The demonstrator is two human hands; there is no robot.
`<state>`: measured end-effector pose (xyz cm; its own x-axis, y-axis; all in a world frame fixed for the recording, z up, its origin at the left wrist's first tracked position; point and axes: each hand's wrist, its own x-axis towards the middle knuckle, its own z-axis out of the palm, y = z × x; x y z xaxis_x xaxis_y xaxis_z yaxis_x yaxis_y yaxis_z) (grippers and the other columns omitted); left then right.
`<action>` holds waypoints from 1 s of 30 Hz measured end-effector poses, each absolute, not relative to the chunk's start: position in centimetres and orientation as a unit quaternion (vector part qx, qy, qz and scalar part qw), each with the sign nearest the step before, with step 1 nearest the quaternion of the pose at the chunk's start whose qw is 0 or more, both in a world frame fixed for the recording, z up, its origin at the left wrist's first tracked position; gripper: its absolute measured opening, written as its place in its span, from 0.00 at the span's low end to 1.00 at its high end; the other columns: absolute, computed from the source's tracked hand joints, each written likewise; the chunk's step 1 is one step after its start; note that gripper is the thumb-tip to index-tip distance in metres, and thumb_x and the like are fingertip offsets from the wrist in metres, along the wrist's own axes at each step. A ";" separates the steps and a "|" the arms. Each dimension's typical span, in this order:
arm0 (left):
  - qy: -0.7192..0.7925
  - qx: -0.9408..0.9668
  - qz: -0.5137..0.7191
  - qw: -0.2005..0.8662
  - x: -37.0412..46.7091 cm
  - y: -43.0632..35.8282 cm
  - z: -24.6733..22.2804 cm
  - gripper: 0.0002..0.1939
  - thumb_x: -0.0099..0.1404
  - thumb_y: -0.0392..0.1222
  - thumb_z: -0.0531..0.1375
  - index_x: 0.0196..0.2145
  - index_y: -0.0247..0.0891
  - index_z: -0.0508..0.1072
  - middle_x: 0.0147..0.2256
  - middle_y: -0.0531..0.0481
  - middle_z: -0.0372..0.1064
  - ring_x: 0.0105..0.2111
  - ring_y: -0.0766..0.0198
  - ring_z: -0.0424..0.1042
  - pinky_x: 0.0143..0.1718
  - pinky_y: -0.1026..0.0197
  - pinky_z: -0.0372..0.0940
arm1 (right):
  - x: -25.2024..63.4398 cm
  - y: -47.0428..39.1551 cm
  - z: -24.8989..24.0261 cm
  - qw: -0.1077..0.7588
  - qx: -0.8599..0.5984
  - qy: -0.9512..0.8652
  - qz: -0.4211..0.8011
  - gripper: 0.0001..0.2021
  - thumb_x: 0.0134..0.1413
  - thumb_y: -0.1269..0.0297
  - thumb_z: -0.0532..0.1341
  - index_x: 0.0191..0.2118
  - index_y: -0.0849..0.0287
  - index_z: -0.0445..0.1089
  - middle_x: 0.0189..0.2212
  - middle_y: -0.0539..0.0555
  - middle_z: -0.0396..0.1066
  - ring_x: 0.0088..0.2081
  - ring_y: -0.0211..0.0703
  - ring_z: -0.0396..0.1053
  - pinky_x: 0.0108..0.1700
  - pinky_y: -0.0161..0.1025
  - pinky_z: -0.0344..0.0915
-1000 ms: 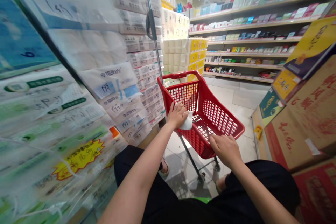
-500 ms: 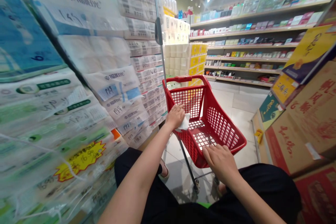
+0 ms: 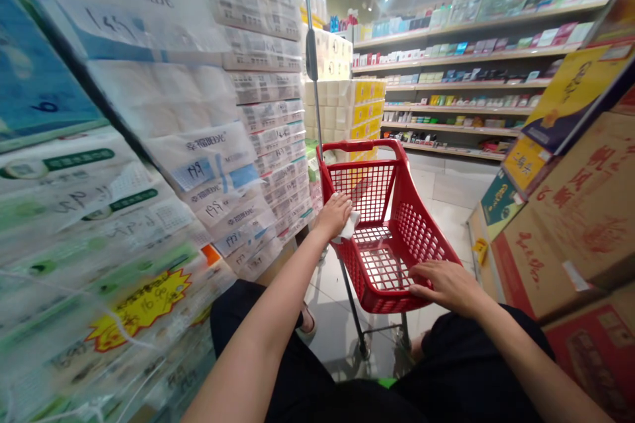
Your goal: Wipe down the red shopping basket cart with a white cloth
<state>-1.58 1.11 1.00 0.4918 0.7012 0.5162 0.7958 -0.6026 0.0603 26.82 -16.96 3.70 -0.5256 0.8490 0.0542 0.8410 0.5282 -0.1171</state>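
Note:
A red plastic shopping cart basket (image 3: 421, 231) with grid walls stands before my knees on a grey metal frame. My left hand (image 3: 333, 217) lies over its left rim, fingers closed on a white tissue (image 3: 350, 226) that pokes out beside the fingertips. The tissue touches the rim there. At the near right corner, my right hand (image 3: 449, 285) rests on the rim with thumb and fingers apart and nothing between them. Through the basket's grid floor the tiles show. A thin metal pole (image 3: 311, 53) rises behind the cart's far left corner.
Wrapped tissue packs (image 3: 218, 205) with handwritten prices are stacked close on my left. Cardboard cartons (image 3: 560, 225) form the right side. Yellow-and-white paper rolls (image 3: 364, 106) stand beyond the cart. Shelves of goods (image 3: 446, 69) line the back.
The cart has shifted slightly rightward and turned a little. My right hand has slid along the near rim to its right corner, its thumb spreading from the fingers. The left hand keeps the tissue at the left rim.

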 end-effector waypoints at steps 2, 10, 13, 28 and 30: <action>-0.434 -0.860 -0.258 0.079 -1.2 1.3 1.0 0.22 0.74 0.43 0.41 0.55 0.37 0.68 0.59 0.47 0.63 0.64 0.62 0.54 0.68 0.49 0.45 | 27.1 -16.6 3.0 0.029 -0.510 -0.859 0.025 0.27 0.63 0.40 0.44 0.38 0.53 0.74 0.36 0.55 0.76 0.40 0.47 0.72 0.37 0.39 0.58; -0.409 -0.861 -0.302 0.013 -0.1 -1.9 0.0 0.21 0.74 0.42 0.40 0.55 0.37 0.66 0.59 0.47 0.62 0.64 0.62 0.52 0.67 0.52 0.47 | 25.3 -16.2 2.2 0.037 -0.577 -0.816 0.001 0.30 0.63 0.40 0.40 0.34 0.52 0.73 0.34 0.54 0.76 0.38 0.46 0.73 0.33 0.38 0.54; -0.402 -0.857 -0.323 -0.010 0.4 -4.1 -0.5 0.19 0.73 0.40 0.41 0.51 0.37 0.68 0.56 0.48 0.64 0.64 0.62 0.52 0.67 0.52 0.48 | 25.1 -15.9 2.3 0.034 -0.592 -0.805 0.003 0.29 0.63 0.41 0.41 0.34 0.52 0.73 0.33 0.54 0.76 0.37 0.46 0.73 0.32 0.38 0.52; -0.435 -0.851 -0.283 0.076 3.8 -15.5 -1.2 0.10 0.69 0.45 0.51 0.40 0.39 0.68 0.40 0.45 0.66 0.49 0.55 0.64 0.65 0.43 0.49 | 23.2 -15.0 2.3 0.032 -0.654 -0.756 -0.013 0.29 0.64 0.44 0.41 0.34 0.52 0.75 0.31 0.55 0.77 0.35 0.45 0.73 0.33 0.37 0.54; -0.441 -0.850 -0.274 0.091 4.3 -16.1 -1.6 0.11 0.69 0.48 0.52 0.41 0.38 0.67 0.39 0.45 0.66 0.47 0.53 0.65 0.65 0.42 0.49 | 22.7 -14.8 2.0 0.038 -0.659 -0.751 -0.026 0.29 0.64 0.45 0.40 0.35 0.52 0.75 0.31 0.55 0.77 0.35 0.45 0.73 0.32 0.37 0.53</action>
<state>4.28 -16.08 -1.63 0.4613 0.6993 0.5461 0.7987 -0.5953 0.0877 22.69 -14.76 2.05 -0.1291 0.9874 0.0918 0.9914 0.1307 -0.0115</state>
